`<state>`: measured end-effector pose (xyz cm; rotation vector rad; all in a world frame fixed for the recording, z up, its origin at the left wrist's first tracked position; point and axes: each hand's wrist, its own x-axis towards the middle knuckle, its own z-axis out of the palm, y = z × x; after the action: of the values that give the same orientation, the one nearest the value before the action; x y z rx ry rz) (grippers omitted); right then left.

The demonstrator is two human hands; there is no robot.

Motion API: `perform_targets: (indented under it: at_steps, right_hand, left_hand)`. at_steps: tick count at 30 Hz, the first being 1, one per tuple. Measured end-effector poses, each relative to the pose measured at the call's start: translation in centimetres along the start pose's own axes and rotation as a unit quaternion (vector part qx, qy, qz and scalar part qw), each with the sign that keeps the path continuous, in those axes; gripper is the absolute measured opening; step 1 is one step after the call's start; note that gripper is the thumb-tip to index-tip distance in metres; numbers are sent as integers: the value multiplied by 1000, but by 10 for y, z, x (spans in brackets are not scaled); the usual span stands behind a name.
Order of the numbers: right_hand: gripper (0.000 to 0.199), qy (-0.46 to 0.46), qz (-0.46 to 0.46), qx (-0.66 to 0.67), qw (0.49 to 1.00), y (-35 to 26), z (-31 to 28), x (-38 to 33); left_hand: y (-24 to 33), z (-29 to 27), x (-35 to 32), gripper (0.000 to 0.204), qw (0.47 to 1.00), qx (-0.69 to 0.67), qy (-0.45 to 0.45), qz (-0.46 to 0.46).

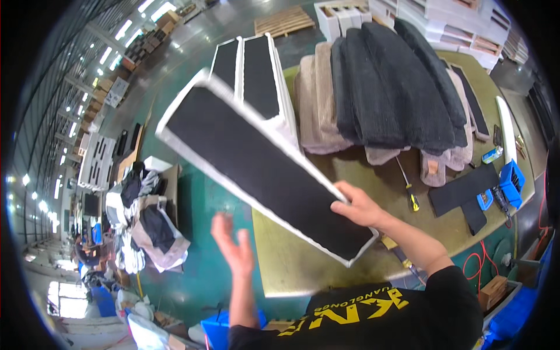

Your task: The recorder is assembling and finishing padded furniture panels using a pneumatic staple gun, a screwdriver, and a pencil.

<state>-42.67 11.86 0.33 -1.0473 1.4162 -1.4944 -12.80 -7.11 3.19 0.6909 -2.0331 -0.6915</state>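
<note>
Black shirt (pixel 443 315) nearest the camera, cut off by the lower edge, its yellow print partly lost in the folds. Just above, right hand (pixel 360 207) clasped on the panel (pixel 256 163) at one long edge, toward the near end; thumb on the black face, other fingers at the white edge, hard to tell apart. Farther left, left hand (pixel 234 248) unclenched, raised and apart from the panel, fingertips smeared by blur. Panel held aslant, near end low and to the right above the table (pixel 291 274), far end up to the left, past the table's edge; back face hidden. Beside the right forearm, a yellow-handled tool (pixel 394 249), partly covered, its kind impossible to tell. Farther along the table, a screwdriver (pixel 413 202), shaft pointing toward the pile. To the right, flat black pieces (pixel 464 189), a small blue tray (pixel 484 199) with contents too small to tell, and a blue bin (pixel 512 185). Beyond these, a pile of dark grey plush pieces (pixel 396 87) over brown ones (pixel 318 99), lower layers mostly covered. Behind the panel, two similar boards (pixel 261 76), partly hidden by it. Off to the left, a cloth heap (pixel 154 227), its support mostly covered. Farthest, a wooden pallet (pixel 284 21) and white stacks (pixel 431 11), cut off at the top.
</note>
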Motion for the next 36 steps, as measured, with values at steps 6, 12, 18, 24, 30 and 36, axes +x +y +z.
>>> perform_targets:
  at_steps: [6,12,18,24,30,36]
  right_hand:
    - [66,126,-193,-12,973,-75,-44,128]
    - [55,150,-115,-15,982,-105,-62,313]
    - [75,157,46,-404,900,-78,-69,431]
    - [95,54,-4,-49,997,-56,-59,407]
    - [79,166,-32,-101,980,-52,-43,409]
    - [81,184,-34,-21,982,-31,-33,358]
  left_hand:
    - [-87,34,58,63,997,-18,23,-78]
    - [-129,54,226,70,992,-77,76,-61]
    - [-140,76,283,65,962,-232,24,-141]
    - [-150,78,277,58,939,-286,27,-190]
    - [-151,81,278,59,928,-316,19,-195]
    - [-176,79,243,59,938,-287,60,-186]
